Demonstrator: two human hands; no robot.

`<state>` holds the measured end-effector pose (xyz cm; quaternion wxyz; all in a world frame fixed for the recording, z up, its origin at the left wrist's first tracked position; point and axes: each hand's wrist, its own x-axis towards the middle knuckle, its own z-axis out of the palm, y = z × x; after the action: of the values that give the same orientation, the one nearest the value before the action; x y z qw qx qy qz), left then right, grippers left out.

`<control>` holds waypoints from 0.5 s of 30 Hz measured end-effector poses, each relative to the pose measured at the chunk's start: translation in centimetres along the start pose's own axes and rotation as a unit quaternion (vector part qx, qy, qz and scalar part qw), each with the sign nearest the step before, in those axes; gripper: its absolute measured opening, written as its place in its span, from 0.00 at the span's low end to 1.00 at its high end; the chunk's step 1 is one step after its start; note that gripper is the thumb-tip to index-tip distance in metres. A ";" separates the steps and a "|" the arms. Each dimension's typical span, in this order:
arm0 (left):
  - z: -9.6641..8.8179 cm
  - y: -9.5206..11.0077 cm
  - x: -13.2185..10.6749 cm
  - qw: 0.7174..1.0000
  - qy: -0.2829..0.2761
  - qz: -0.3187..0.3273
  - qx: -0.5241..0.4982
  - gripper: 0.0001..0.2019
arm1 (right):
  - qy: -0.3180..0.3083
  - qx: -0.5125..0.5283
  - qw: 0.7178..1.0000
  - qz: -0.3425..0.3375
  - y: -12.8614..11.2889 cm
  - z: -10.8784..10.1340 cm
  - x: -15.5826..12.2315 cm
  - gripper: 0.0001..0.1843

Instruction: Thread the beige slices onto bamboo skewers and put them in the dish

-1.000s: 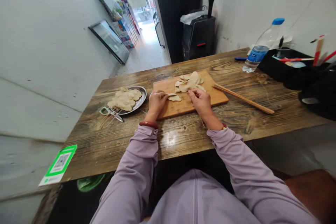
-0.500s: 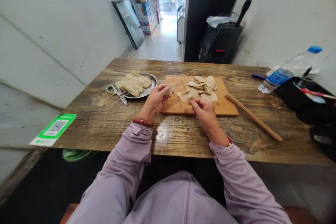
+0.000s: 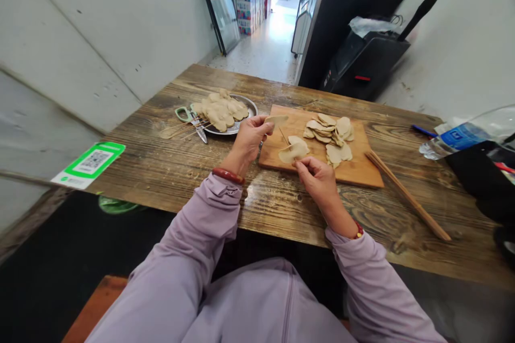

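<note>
My left hand [image 3: 254, 136] pinches a thin, pale beige slice of food [image 3: 277, 119] above the left side of a wooden cutting board [image 3: 269, 156]. My right hand [image 3: 317, 176] is closed at the lower end of a thin skewer [image 3: 283, 135], whose tip points up and left. Beige slices [image 3: 293, 152] sit on this skewer, just beyond my right fingertips. More loose slices [image 3: 326, 129] are heaped on the board. A round metal plate [image 3: 252, 107] at the left carries filled skewers [image 3: 221, 110], their bare ends over the table.
Green-handled scissors [image 3: 184, 114] lie by the plate. A bundle of sticks [image 3: 408, 195] leans on the board's right edge. A water bottle [image 3: 461, 136] and a blue pen [image 3: 423, 131] are at the right. A green QR card [image 3: 94, 163] is at the table's left corner.
The view has swung, so the table sits lower and more tilted. The slice in my left hand is a little higher and farther from the skewer; the slices on the skewer show more fully.
</note>
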<state>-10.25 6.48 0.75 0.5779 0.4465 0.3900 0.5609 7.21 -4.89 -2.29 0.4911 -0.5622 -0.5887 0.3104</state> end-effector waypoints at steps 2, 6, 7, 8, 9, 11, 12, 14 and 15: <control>0.1 0.1 0.0 1.000 -0.008 0.006 0.002 0.06 | -0.004 -0.003 1.000 0.002 0.1 0.0 0.0 0.14; 0.1 0.4 -0.1 1.000 -0.007 0.011 -0.005 0.07 | -0.013 -0.003 1.000 0.005 0.0 -0.1 0.0 0.15; 0.1 0.5 -0.1 1.000 -0.006 0.012 -0.009 0.08 | -0.012 -0.004 1.000 0.004 0.0 -0.1 0.0 0.15; 0.1 0.5 -0.1 1.000 -0.006 0.013 -0.012 0.08 | -0.010 -0.004 1.000 0.002 0.0 -0.1 0.0 0.15; 0.0 0.4 -0.1 1.000 -0.008 0.014 -0.015 0.09 | -0.008 -0.004 1.000 0.000 0.0 -0.1 0.0 0.15; 0.0 0.4 0.0 1.000 -0.010 0.017 -0.015 0.09 | -0.006 -0.003 1.000 -0.001 0.1 -0.1 0.0 0.14; 0.0 0.4 0.0 1.000 -0.009 0.017 -0.013 0.09 | -0.006 -0.004 1.000 -0.001 0.1 -0.1 0.0 0.14; 0.0 0.4 0.0 1.000 -0.004 0.014 -0.005 0.09 | -0.005 -0.004 1.000 0.000 0.2 0.0 0.0 0.14; 0.0 0.4 0.0 1.000 -0.001 0.013 -0.002 0.09 | -0.006 -0.004 1.000 0.000 0.2 -0.1 0.0 0.14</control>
<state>-10.34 6.42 1.18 0.5720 0.4510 0.3824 0.5686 7.32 -4.87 -2.43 0.4854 -0.5623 -0.5928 0.3111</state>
